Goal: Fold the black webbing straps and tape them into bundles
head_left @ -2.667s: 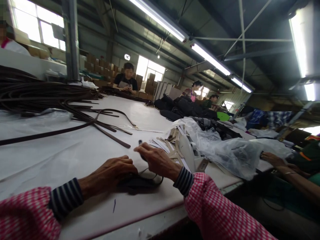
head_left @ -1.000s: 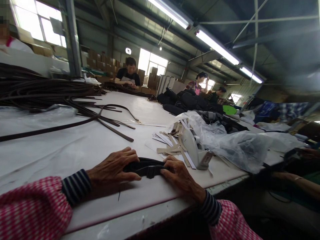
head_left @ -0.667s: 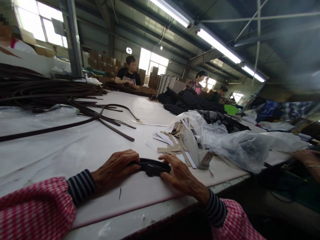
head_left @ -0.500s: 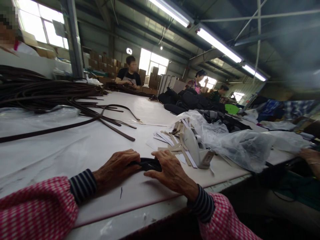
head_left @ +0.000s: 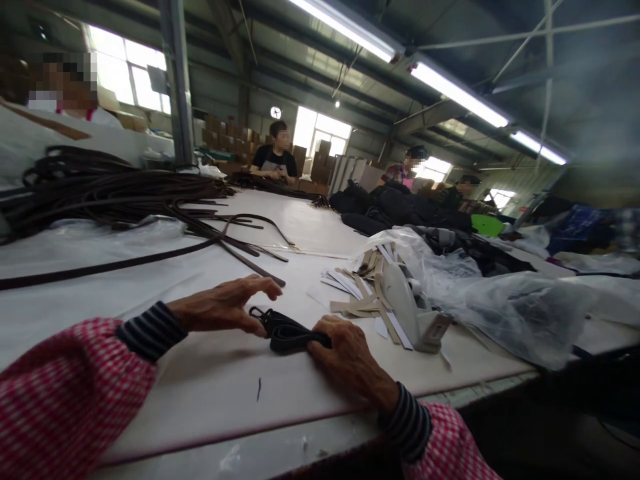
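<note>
A folded black strap point(head_left: 294, 335) with a dark snap hook point(head_left: 257, 312) at its left end lies in front of me, low over the white tabletop. My right hand point(head_left: 346, 357) grips the strap's right end, fingers closed around the folds. On the other side, my left hand point(head_left: 226, 303) is open, thumb and fingers spread apart. Its thumb is beside the hook; whether they touch I cannot tell.
Dark brown straps point(head_left: 115, 190) are heaped at the left, some reaching toward my left hand. Card strips point(head_left: 367, 293), a pale grey stapler-like device point(head_left: 405, 310) and clear plastic point(head_left: 520, 310) lie at the right. Black items point(head_left: 400, 207) are piled beyond. Co-workers are farther back.
My left hand has opened and moved off the strap to the left, so the hook and folds now show. My right hand has closed around the right end. The view has shifted left.
</note>
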`<state>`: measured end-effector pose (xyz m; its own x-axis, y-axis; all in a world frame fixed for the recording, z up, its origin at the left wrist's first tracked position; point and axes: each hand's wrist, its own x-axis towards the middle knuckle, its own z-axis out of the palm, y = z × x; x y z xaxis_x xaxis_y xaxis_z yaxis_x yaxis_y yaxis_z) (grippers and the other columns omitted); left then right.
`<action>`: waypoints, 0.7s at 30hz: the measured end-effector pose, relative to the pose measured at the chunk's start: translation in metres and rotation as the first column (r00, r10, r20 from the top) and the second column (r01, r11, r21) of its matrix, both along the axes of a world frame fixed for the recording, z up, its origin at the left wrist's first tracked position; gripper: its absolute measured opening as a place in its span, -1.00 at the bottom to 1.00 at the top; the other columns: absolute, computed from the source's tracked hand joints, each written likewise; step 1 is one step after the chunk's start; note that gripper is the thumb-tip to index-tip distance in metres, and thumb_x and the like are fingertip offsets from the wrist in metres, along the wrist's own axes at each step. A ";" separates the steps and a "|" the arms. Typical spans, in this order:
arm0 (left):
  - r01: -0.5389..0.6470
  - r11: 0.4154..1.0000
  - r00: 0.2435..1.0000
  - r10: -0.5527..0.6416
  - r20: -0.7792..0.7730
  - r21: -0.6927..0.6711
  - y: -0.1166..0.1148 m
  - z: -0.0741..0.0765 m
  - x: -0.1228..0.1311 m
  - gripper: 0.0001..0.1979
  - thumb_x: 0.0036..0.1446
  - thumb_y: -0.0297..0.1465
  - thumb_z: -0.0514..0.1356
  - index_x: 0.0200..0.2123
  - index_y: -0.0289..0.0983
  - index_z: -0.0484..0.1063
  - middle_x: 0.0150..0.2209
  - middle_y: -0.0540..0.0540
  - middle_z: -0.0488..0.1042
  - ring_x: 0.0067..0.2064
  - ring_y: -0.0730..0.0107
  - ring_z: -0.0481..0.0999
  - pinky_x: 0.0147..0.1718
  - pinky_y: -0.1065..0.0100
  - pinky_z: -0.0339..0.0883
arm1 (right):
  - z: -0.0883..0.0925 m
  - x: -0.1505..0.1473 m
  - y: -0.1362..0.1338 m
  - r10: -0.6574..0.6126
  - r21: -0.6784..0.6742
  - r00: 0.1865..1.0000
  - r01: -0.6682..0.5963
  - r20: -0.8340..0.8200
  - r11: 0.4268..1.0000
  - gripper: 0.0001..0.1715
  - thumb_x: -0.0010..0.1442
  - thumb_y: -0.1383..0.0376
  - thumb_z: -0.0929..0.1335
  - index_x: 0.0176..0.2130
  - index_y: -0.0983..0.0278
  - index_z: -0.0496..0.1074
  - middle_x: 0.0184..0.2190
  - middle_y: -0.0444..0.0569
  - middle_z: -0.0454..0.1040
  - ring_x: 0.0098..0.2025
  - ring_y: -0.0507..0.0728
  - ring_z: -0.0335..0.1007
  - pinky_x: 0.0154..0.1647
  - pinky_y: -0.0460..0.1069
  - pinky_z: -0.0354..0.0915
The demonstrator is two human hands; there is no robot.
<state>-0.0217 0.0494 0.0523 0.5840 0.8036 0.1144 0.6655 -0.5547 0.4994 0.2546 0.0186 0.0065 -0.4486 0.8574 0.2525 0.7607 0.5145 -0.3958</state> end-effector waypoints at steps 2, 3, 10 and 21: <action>0.037 0.995 0.999 -0.037 0.006 0.088 -0.008 -0.003 0.010 -0.44 0.16 -0.12 0.30 0.18 -0.13 0.32 0.21 -0.13 0.37 0.17 0.08 0.40 0.13 0.20 0.29 | 0.000 -0.001 -0.001 0.002 0.012 1.000 -0.002 -0.003 1.000 -0.96 0.18 0.32 0.42 -0.34 0.26 0.49 -0.37 -0.11 0.49 -0.29 0.09 0.36 -0.26 -0.02 0.10; 0.068 0.988 0.998 -0.068 -0.002 0.137 -0.012 -0.009 0.019 -0.44 0.22 -0.10 0.27 0.21 -0.13 0.29 0.20 -0.15 0.38 0.17 0.08 0.41 0.13 0.19 0.28 | 0.000 -0.001 -0.001 0.009 0.024 1.000 -0.009 0.001 1.000 -0.95 0.18 0.32 0.42 -0.34 0.26 0.49 -0.36 -0.10 0.49 -0.28 0.09 0.37 -0.25 -0.02 0.11; 0.156 0.930 0.986 -0.126 -0.109 0.334 -0.012 -0.062 0.065 -0.80 0.40 -0.23 0.08 -0.20 -0.17 0.44 -0.22 -0.04 0.50 -0.20 0.21 0.46 -0.11 0.20 0.22 | -0.011 0.002 0.004 0.063 0.135 0.996 -0.071 0.062 0.988 -0.84 0.20 0.20 0.44 -0.31 0.26 0.48 -0.34 -0.09 0.50 -0.24 0.10 0.37 -0.24 -0.03 0.15; 0.089 0.991 0.993 -0.097 0.071 0.104 -0.009 -0.053 0.060 -0.64 0.36 -0.11 0.01 -0.30 -0.18 0.48 -0.36 -0.02 0.50 -0.33 0.28 0.45 -0.29 0.33 0.24 | 0.001 0.025 0.002 0.204 0.071 0.964 -0.194 -0.172 0.978 -0.65 0.23 0.04 0.44 -0.09 0.21 0.54 -0.17 -0.07 0.54 -0.10 0.12 0.44 -0.11 -0.04 0.28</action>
<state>0.0378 0.0400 -0.0009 0.6420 0.7287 0.2386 0.5711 -0.6621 0.4853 0.2797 0.0208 0.0077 -0.5527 0.7384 0.3863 0.5609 0.6725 -0.4828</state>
